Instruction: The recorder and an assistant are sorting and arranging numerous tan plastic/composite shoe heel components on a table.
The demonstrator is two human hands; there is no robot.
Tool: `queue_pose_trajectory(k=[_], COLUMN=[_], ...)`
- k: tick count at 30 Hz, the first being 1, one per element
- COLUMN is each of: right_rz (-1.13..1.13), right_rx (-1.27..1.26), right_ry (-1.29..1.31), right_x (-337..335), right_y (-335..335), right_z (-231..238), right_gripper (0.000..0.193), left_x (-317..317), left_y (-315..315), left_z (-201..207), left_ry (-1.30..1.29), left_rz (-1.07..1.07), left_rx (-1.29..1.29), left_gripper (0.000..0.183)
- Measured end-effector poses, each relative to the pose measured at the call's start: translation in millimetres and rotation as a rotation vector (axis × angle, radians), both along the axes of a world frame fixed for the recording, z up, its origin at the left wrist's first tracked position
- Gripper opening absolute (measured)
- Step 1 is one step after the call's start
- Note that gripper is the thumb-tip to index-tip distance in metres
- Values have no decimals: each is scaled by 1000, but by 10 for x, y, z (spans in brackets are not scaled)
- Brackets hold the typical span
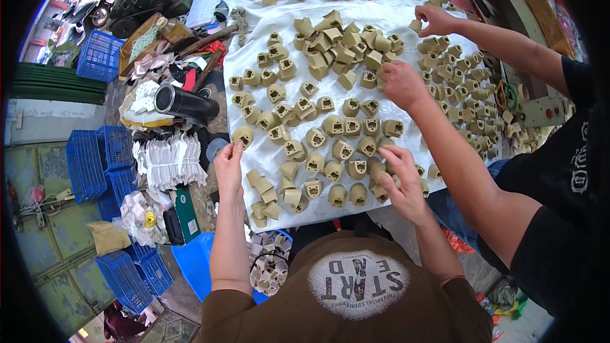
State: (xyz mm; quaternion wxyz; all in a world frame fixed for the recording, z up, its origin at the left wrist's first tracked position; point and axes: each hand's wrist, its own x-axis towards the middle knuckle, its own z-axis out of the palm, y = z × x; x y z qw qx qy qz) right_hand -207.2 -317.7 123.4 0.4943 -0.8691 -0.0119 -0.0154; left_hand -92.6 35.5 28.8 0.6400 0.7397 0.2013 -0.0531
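Observation:
Beige hollow moulded pieces, cup-like with a notched square opening, cover a white sheet. At the sheet's left edge, the fingertips of my left hand pinch one beige moulded piece. My right hand is over the right part of the near rows, fingers and thumb apart. Close by its thumb stands another beige piece; whether the fingers touch any piece is unclear. Most pieces near me stand in loose rows, openings showing, while a jumbled pile lies farther back.
A co-worker at the right reaches across with one hand at the pile and another hand beyond it, pinching a piece. At left are a black cylinder, bundled white material and blue crates. A blue tub sits below.

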Motion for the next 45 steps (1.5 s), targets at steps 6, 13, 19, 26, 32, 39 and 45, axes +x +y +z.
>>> queue_pose_trajectory(k=[6,13,19,26,32,39,45], right_rz=[-32,-9,-42,-213,-286,-244,-220], right_rx=[-45,-157,-175,-57,-78,-127,-282], right_ry=[133,149,203,158,155,102,251], right_x=[-150,-179,-249,-350,-283,360,1226], right_y=[-8,2,-51,-129,-318,-421,-477], right_z=[-159,-210,-238,-329,-470,-507,-739], right_gripper=[41,43,44,34,31,31,37], left_x=[355,886,1101,1117,1145,981,948], left_y=[-85,-568,-812,-734,-624,-888,-1617], left_z=[86,206,122,-45,-170,99,107], left_ry=[-42,-106,-176,-287,-265,-638,-771], left_rz=[-234,-461,-613,-422,-456,-426,-833], left_rx=[444,963,1180,1067,880,909,745], left_gripper=[36,38,35,26,21,20,24])
